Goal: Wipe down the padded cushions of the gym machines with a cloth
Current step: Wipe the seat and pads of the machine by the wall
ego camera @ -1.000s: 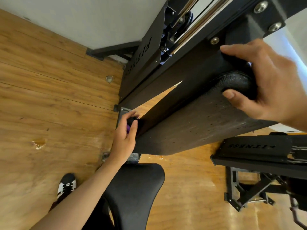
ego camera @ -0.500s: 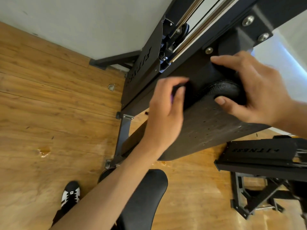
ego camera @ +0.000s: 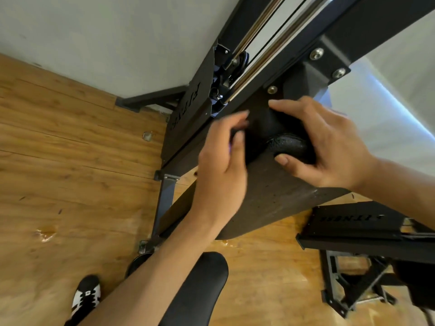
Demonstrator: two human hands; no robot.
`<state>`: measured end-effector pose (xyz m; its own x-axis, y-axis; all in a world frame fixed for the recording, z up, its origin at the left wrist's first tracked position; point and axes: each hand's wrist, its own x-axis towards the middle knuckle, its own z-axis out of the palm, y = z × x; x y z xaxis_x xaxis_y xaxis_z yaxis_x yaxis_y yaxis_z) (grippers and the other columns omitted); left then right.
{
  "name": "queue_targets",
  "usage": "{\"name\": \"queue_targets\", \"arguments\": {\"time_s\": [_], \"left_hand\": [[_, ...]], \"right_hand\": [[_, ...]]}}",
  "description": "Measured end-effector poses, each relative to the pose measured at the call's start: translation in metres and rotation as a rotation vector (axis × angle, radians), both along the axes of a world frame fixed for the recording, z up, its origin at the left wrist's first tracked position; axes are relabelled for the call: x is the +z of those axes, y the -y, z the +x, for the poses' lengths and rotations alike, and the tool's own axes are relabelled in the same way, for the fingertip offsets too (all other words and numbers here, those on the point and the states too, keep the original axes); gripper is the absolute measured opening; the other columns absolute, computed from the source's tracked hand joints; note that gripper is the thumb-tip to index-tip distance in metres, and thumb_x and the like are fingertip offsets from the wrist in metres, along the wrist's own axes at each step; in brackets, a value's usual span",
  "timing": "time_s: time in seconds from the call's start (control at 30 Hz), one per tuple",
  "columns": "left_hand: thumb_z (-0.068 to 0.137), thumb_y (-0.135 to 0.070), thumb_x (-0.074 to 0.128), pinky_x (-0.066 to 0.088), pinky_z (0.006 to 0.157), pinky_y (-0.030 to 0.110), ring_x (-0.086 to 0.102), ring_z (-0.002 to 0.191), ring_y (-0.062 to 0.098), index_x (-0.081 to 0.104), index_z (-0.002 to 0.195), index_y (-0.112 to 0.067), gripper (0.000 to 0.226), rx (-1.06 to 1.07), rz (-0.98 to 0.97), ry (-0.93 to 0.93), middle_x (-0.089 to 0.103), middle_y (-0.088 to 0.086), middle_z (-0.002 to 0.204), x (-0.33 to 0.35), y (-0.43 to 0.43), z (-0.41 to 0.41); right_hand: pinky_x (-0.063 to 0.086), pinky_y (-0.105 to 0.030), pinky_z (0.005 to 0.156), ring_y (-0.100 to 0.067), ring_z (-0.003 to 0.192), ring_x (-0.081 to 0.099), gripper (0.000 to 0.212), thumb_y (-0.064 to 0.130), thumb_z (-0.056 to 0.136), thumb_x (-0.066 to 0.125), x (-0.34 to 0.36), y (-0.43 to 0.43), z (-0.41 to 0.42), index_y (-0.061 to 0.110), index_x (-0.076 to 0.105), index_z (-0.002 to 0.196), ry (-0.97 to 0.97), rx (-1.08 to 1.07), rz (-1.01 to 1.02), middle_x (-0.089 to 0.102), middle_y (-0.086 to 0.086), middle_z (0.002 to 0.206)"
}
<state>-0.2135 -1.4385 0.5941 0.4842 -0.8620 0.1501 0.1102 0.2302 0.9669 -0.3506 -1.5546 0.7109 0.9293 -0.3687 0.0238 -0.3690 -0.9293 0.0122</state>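
Centre frame, the left hand (ego camera: 221,158) closes its grip on what looks like a dark cloth (ego camera: 234,134), blurred and mostly hidden, at the upper end of the slanted back pad (ego camera: 270,198). The right hand (ego camera: 329,147) clamps its grip round the pad's rolled top. Wiping looks under way here; the seat cushion (ego camera: 200,290), bottom centre, probably remains.

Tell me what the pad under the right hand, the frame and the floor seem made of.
Pad: likely black vinyl or leatherette, pebbled grain, slight sheen. Frame: metal, matte black coating, shiny bolt heads. Floor: wood or wood-look planks, grain and seams visible; which, unclear.
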Motion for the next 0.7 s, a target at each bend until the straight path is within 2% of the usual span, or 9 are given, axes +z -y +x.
{"name": "queue_targets", "arguments": {"time_s": [0.07, 0.13, 0.2, 0.3, 0.4, 0.47, 0.5, 0.63, 0.7], "left_hand": [[0.109, -0.009, 0.043, 0.046, 0.097, 0.011, 0.057, 0.121, 0.006, 0.043, 0.151, -0.007, 0.042, -0.034, -0.116, 0.073, 0.057, 0.007, 0.133, 0.040, 0.017, 0.003], [0.108, -0.007, 0.047, 0.047, 0.100, 0.012, 0.057, 0.123, 0.011, 0.032, 0.158, -0.008, 0.053, -0.036, -0.125, 0.148, 0.057, 0.006, 0.135, 0.062, 0.027, 0.003], [0.105, -0.003, 0.050, 0.048, 0.102, 0.016, 0.058, 0.124, 0.015, 0.041, 0.153, -0.003, 0.049, 0.037, -0.141, 0.225, 0.059, 0.010, 0.134, 0.059, 0.025, 0.000], [0.105, -0.006, 0.046, 0.048, 0.098, 0.013, 0.059, 0.118, 0.007, 0.057, 0.134, 0.002, 0.032, 0.107, -0.149, 0.236, 0.061, 0.009, 0.127, 0.017, 0.010, -0.005], [0.102, -0.012, 0.046, 0.061, 0.089, 0.031, 0.063, 0.115, 0.009, 0.059, 0.134, -0.013, 0.035, 0.081, -0.043, 0.100, 0.056, -0.011, 0.129, -0.030, -0.007, -0.007], [0.100, -0.006, 0.048, 0.063, 0.078, 0.042, 0.065, 0.110, 0.013, 0.058, 0.134, -0.021, 0.038, 0.052, -0.020, 0.102, 0.056, -0.014, 0.128, -0.049, -0.012, -0.006], [0.099, -0.003, 0.048, 0.063, 0.079, 0.042, 0.064, 0.109, 0.013, 0.059, 0.133, -0.021, 0.040, 0.049, -0.022, 0.105, 0.057, -0.012, 0.128, -0.054, -0.011, -0.007], [0.097, -0.004, 0.047, 0.051, 0.090, 0.012, 0.061, 0.113, 0.004, 0.062, 0.130, -0.008, 0.036, 0.036, -0.020, 0.118, 0.062, 0.007, 0.123, -0.081, -0.015, -0.004], [0.098, -0.012, 0.045, 0.048, 0.098, 0.014, 0.061, 0.118, 0.006, 0.062, 0.128, -0.005, 0.036, 0.032, 0.011, 0.106, 0.063, 0.004, 0.123, -0.105, -0.020, -0.006]], "right_hand": [[0.049, -0.030, 0.082, -0.013, 0.092, 0.055, 0.070, 0.059, 0.095, 0.049, -0.001, 0.000, 0.001, 0.005, 0.046, 0.141, 0.028, -0.010, -0.006, 0.059, -0.005, 0.108], [0.042, -0.023, 0.081, -0.003, 0.088, 0.045, 0.065, 0.056, 0.093, 0.052, -0.003, -0.001, 0.002, 0.006, 0.044, 0.134, 0.071, -0.016, -0.014, 0.052, 0.006, 0.104], [0.044, -0.024, 0.083, -0.001, 0.091, 0.046, 0.065, 0.054, 0.090, 0.056, -0.004, 0.000, 0.002, 0.008, 0.043, 0.134, 0.078, -0.006, -0.008, 0.054, 0.006, 0.105], [0.049, -0.028, 0.087, -0.018, 0.100, 0.061, 0.071, 0.057, 0.091, 0.056, -0.003, 0.001, -0.002, 0.005, 0.044, 0.139, 0.052, -0.006, -0.016, 0.064, -0.009, 0.114], [0.047, -0.029, 0.089, -0.023, 0.104, 0.062, 0.073, 0.057, 0.092, 0.054, -0.003, 0.000, -0.003, 0.004, 0.044, 0.139, 0.033, -0.038, -0.034, 0.065, -0.012, 0.117], [0.046, -0.029, 0.088, -0.025, 0.104, 0.062, 0.072, 0.056, 0.092, 0.054, -0.002, 0.000, -0.003, 0.003, 0.045, 0.139, 0.023, -0.038, -0.056, 0.065, -0.013, 0.116], [0.045, -0.027, 0.087, -0.025, 0.103, 0.062, 0.072, 0.056, 0.092, 0.054, -0.002, -0.001, -0.002, 0.002, 0.045, 0.139, 0.020, -0.036, -0.061, 0.065, -0.013, 0.115], [0.042, -0.023, 0.088, -0.025, 0.102, 0.062, 0.070, 0.052, 0.092, 0.056, -0.002, -0.001, -0.002, 0.000, 0.046, 0.138, 0.021, -0.016, -0.086, 0.065, -0.015, 0.114], [0.043, -0.023, 0.088, -0.026, 0.102, 0.063, 0.070, 0.051, 0.092, 0.057, -0.003, -0.001, -0.003, -0.001, 0.047, 0.137, 0.020, -0.012, -0.090, 0.065, -0.016, 0.115]]}}
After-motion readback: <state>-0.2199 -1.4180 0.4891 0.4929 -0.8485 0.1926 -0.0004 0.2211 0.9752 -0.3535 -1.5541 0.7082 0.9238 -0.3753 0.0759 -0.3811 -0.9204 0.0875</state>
